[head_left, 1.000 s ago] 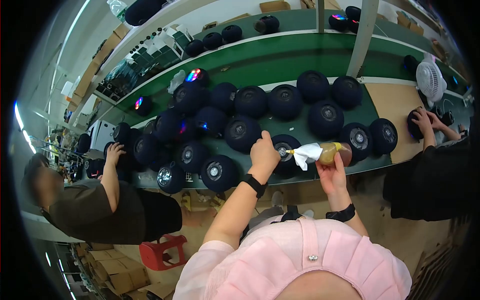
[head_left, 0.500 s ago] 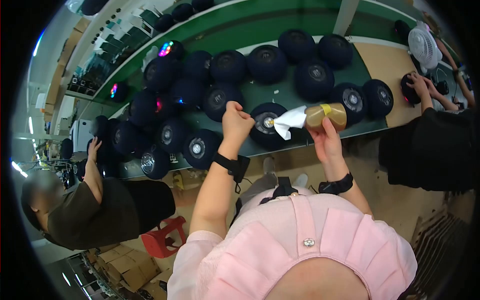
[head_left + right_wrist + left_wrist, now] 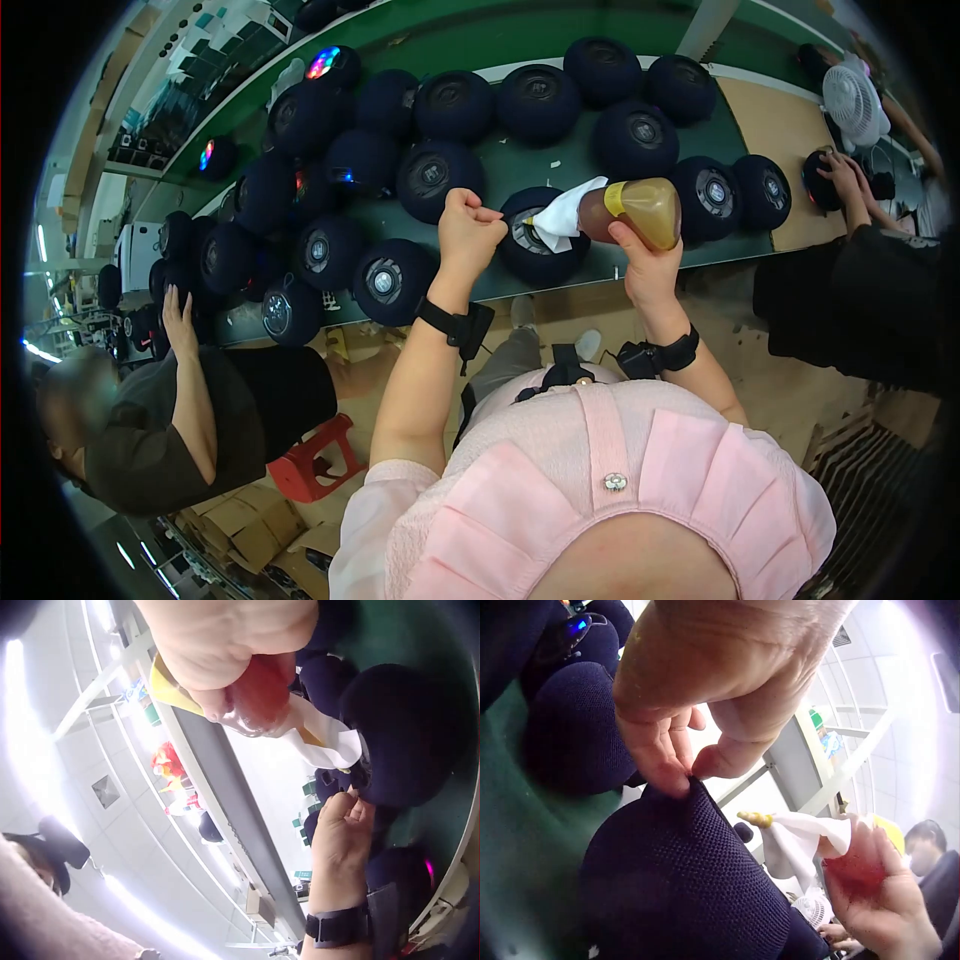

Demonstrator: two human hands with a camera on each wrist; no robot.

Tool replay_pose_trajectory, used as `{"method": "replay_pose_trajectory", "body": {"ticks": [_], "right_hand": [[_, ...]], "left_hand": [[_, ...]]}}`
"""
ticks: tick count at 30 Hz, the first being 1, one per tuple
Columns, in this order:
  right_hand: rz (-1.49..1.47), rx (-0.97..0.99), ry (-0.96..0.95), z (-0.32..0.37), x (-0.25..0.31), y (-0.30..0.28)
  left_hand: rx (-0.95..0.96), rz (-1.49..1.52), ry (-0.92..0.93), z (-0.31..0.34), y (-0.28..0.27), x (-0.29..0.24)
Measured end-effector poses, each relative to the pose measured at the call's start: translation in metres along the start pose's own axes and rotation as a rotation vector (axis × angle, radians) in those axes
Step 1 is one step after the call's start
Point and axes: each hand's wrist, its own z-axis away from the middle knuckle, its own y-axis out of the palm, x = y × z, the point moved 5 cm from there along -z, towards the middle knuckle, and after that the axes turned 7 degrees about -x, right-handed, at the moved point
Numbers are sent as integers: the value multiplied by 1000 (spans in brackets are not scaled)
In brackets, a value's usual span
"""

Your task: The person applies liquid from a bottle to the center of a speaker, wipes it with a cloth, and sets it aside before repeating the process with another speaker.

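Note:
My left hand (image 3: 468, 240) is at the left side of a dark, fabric-covered round unit (image 3: 548, 262); in the left wrist view its thumb and fingers pinch the edge of the fabric (image 3: 697, 847). My right hand (image 3: 652, 268) grips a squeeze bottle (image 3: 650, 212) with yellow tape, holding it tilted above the unit's right side. White cloth (image 3: 562, 218) wraps the bottle's neck. Its thin yellow nozzle (image 3: 756, 819) sticks out of the cloth and points at the ring round the unit's centre; whether the tip touches is unclear.
More dark round units (image 3: 440, 180) crowd the green table (image 3: 480, 275), some with coloured lights. A brown board (image 3: 765, 130) and a white fan (image 3: 855, 103) are to the right. One person works at the left, another at the right. A red stool (image 3: 318, 462) stands on the floor.
The head view has shifted. The bottle has tilted, its base swinging round, and the nozzle has shifted toward the upper left of the unit's ring. My left hand has come to the unit's left edge.

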Motion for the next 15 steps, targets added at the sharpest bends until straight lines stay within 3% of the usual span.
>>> {"method": "replay_pose_trajectory", "body": {"ticks": [15], "right_hand": [[258, 73, -133, 9, 1, 9]], "left_hand": [[-34, -106, 60, 5, 0, -12]]}}
